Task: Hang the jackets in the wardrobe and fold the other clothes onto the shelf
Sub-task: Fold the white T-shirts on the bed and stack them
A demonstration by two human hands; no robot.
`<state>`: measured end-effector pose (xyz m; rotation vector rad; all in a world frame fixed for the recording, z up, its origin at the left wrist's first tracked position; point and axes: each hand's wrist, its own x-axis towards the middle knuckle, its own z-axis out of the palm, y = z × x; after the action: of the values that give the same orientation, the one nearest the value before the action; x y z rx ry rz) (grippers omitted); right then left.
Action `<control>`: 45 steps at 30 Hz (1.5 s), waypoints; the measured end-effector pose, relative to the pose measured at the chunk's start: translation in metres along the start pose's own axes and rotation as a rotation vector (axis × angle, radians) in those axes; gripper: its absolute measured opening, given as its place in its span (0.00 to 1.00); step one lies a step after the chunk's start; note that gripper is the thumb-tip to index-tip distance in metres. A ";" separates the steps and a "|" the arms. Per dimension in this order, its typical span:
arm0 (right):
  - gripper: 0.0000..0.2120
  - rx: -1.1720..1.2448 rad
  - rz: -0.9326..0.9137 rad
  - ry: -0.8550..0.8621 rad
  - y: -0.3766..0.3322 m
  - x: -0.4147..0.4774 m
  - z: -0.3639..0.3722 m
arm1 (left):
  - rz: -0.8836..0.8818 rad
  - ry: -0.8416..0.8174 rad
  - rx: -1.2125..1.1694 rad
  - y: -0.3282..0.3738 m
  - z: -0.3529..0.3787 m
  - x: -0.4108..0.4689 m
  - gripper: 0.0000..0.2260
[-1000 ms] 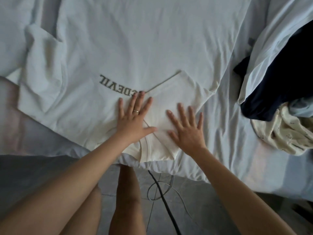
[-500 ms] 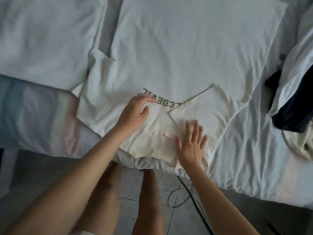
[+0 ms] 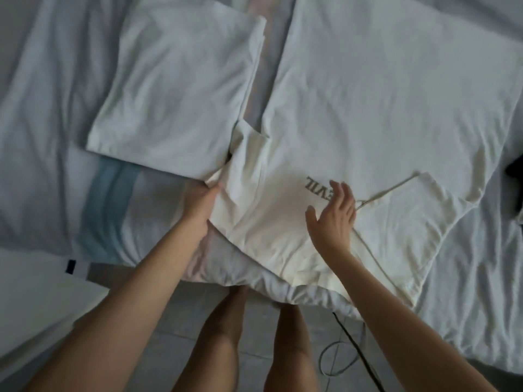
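Head view: a white shirt (image 3: 382, 94) lies spread flat on the bed (image 3: 467, 292), filling the centre and upper right of the frame, with its grey lettering (image 3: 314, 186) upside down to the camera. The left hand (image 3: 198, 205), at centre left, grasps the edge of the sleeve (image 3: 249, 154), fingers curled round the cloth. The right hand (image 3: 334, 213) is released, fingers spread, over the end of the lettering. It is blurred, so whether it touches the shirt cannot be told. The other sleeve (image 3: 410, 210) lies folded in over the chest, just right of that hand. A folded cloth (image 3: 175, 89), also white, lies in the upper left, beside the shirt. A dark garment (image 3: 513, 174) shows at the right edge. At the bottom, bare legs (image 3: 226, 335) stand on the floor (image 3: 175, 312) beside a black cable (image 3: 356, 346).
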<state>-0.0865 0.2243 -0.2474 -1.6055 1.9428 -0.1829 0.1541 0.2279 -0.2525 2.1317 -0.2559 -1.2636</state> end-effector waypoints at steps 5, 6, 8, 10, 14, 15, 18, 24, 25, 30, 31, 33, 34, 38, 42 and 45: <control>0.23 0.243 -0.098 -0.121 -0.048 0.023 0.023 | 0.144 0.256 0.157 -0.004 0.019 -0.018 0.13; 0.22 0.323 -0.062 -0.157 -0.054 0.023 0.026 | 0.166 0.275 0.115 -0.005 0.021 -0.024 0.12; 0.18 0.562 0.093 -0.236 -0.065 0.021 0.029 | 0.284 0.324 0.038 -0.004 0.024 -0.041 0.12; 0.15 0.861 0.308 -0.310 -0.069 0.018 0.026 | 0.440 0.228 -0.024 0.007 0.033 -0.062 0.10; 0.21 1.636 0.719 -0.301 -0.045 0.015 0.010 | 0.806 -0.317 0.194 0.023 0.067 -0.092 0.12; 0.22 1.823 0.759 -0.256 -0.034 0.013 0.006 | 0.926 -0.471 0.346 0.022 0.074 -0.095 0.13; 0.23 1.994 0.835 -0.060 -0.006 0.005 -0.007 | 1.166 -0.662 0.752 0.018 0.077 -0.086 0.17; 0.09 1.337 0.749 -0.013 0.031 0.011 -0.009 | 1.160 -0.380 0.990 0.059 0.085 -0.012 0.20; 0.12 1.181 0.664 0.010 0.032 0.011 -0.005 | 1.078 -0.363 1.057 0.070 0.088 0.000 0.24; 0.10 0.608 0.396 0.074 0.033 0.005 0.000 | 0.787 -0.456 1.469 0.104 0.119 0.020 0.25; 0.07 0.564 0.387 0.096 0.032 0.004 0.000 | 0.796 -0.487 1.535 0.110 0.120 0.019 0.22; 0.04 0.523 0.313 0.171 0.033 -0.001 -0.004 | 0.935 -0.551 1.620 0.118 0.125 0.019 0.22; 0.02 0.508 0.245 0.213 0.033 -0.003 -0.008 | 1.011 -0.588 1.577 0.120 0.125 0.022 0.25; 0.02 0.406 0.101 0.401 0.039 -0.015 -0.014 | 1.085 -0.658 1.117 0.122 0.126 0.025 0.18; 0.04 0.602 0.432 0.391 0.051 -0.016 -0.006 | 1.121 -0.589 1.288 0.116 0.132 0.029 0.11; 0.11 0.669 0.540 0.333 0.054 -0.010 -0.009 | 1.072 -0.542 1.367 0.110 0.130 0.043 0.14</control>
<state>-0.1363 0.2449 -0.2614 -0.6242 2.1597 -0.8143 0.0832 0.0667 -0.2593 1.7570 -2.6474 -0.9287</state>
